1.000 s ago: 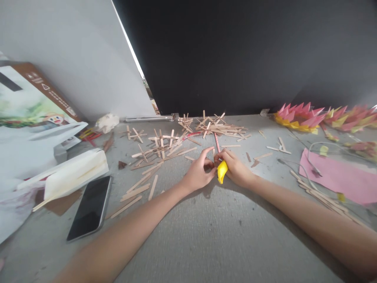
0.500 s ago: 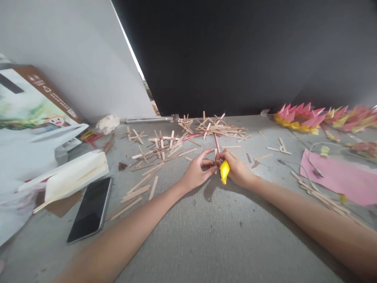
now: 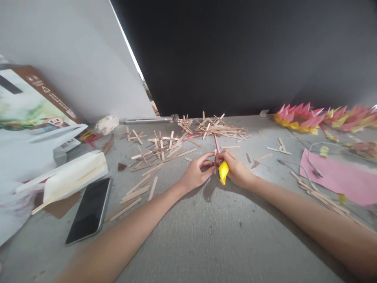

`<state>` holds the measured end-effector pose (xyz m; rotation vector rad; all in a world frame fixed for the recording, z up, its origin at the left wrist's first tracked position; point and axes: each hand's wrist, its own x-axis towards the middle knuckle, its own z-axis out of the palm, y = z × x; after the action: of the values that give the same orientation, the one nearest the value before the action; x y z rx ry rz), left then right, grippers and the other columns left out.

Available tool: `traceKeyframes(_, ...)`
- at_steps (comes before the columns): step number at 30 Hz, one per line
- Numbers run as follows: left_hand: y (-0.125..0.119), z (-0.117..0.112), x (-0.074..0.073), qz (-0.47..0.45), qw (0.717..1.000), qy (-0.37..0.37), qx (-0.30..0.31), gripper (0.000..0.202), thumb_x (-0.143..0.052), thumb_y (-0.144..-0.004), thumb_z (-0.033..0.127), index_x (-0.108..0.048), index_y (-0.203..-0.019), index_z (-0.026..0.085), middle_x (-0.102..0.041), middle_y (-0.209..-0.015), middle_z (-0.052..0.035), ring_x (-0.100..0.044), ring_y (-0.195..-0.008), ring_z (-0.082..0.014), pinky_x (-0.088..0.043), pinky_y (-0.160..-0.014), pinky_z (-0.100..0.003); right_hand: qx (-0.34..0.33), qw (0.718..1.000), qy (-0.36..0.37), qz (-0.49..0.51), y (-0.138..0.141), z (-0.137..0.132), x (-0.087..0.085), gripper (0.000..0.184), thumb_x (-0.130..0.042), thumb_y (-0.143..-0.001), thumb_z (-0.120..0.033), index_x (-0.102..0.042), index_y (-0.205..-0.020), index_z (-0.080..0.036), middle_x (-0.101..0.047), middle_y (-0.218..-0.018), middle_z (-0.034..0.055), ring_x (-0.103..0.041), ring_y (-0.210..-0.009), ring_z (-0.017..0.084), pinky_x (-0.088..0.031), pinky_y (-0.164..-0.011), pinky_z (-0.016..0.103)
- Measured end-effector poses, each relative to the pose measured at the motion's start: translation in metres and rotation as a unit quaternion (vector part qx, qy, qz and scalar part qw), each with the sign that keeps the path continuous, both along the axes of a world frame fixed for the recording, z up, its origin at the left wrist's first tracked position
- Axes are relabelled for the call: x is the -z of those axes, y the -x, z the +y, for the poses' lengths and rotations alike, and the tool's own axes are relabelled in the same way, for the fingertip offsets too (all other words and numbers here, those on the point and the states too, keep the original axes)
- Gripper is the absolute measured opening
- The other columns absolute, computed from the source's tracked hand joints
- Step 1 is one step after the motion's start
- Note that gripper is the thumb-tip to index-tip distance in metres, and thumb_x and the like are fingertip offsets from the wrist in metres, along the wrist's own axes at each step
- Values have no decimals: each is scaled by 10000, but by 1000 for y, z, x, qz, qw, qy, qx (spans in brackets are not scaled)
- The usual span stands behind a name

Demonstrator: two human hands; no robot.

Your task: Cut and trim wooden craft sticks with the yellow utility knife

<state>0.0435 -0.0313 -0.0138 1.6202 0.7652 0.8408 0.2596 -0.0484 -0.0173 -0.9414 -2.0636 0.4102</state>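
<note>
In the head view, pinching a wooden craft stick [image 3: 215,162] between thumb and fingers of the left hand [image 3: 196,173], closed on it above the gray table [image 3: 206,236]. Clasping a yellow object [image 3: 224,172] in the curled fingers of the right hand [image 3: 237,169], just right of the craft stick. Showing a pink rod [image 3: 216,142] just beyond the craft stick; cannot tell if joined to the yellow object. Showing also a heap of sticks [image 3: 220,129] farther beyond the craft stick, a smartphone [image 3: 89,210] well left of it, and pink paper [image 3: 338,179] well right.
</note>
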Motion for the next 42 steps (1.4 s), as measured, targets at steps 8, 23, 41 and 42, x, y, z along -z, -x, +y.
traceKeyframes(8, 2, -1, -7, -30, 998, -51, -12, 411, -725, -973, 363, -660, -1344, 198, -752, -1234, -136, -715, -1089, -238, -573, -957, -364, 7, 999, -28, -15, -1, 1, 3, 90, -537, -1086, -165, -551, -1057, -249, -648, -1007, 88, -635, -940, 270, -515, -825, 403)
traceKeyframes(23, 7, -5, -18, -60, 991, -118, -18, 221, -637, -1029, 342, -754, -1180, 230, -680, -1144, -100, -663, -988, -204, -555, -904, -348, 1, 998, 28, 50, -2, 0, 2, 61, -536, -1078, -205, -545, -1028, -239, -611, -939, 48, -571, -797, 204, -469, -719, 335)
traceKeyframes(41, 8, -3, -11, -41, 992, -120, -26, 328, -584, -927, 146, -880, -1037, 235, -784, -1014, -80, -682, -817, -170, -560, -793, -331, 19, 993, 76, 87, -4, 1, -4, 114, -557, -945, -140, -501, -944, -238, -556, -898, 10, -496, -743, 170, -418, -692, 303)
traceKeyframes(42, 8, -3, -11, -39, 992, -120, -23, 325, -580, -921, 144, -881, -1016, 226, -798, -1026, -86, -696, -822, -175, -568, -792, -331, 21, 993, 78, 89, -4, 1, -4, 119, -561, -936, -137, -500, -942, -239, -559, -897, 11, -498, -742, 171, -422, -692, 304)
